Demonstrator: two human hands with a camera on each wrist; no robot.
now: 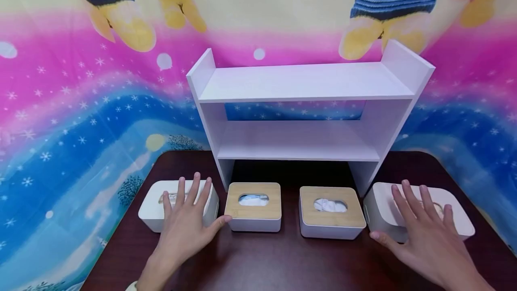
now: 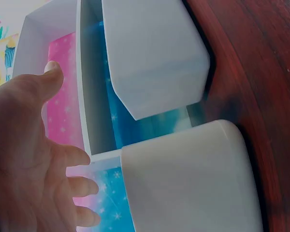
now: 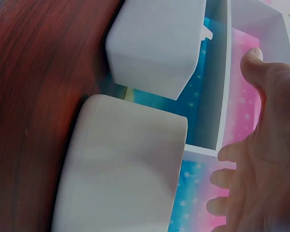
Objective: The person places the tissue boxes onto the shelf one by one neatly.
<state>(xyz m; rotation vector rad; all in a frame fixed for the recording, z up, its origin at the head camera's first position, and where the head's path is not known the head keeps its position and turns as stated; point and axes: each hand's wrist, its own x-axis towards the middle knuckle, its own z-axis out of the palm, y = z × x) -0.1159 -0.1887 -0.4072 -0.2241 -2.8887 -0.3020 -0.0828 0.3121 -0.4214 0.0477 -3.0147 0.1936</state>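
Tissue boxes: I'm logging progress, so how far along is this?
Nothing looks moved: four tissue boxes sit on the dark wooden table and the white two-tier shelf holds nothing. In hand: left hand over the left white box, right hand over the right white box. Lifting remains.

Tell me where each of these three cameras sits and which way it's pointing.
Head: worn high, looking forward and down at the dark wooden table, white two-tier shelf and four tissue boxes; both hands show, left hand, right hand.
Left wrist: low beside the left hand, facing the rounded white tissue box and the shelf.
Right wrist: mirrored, right hand above its white rounded box.
Shared: both wrist views show the shelf and tabletop.
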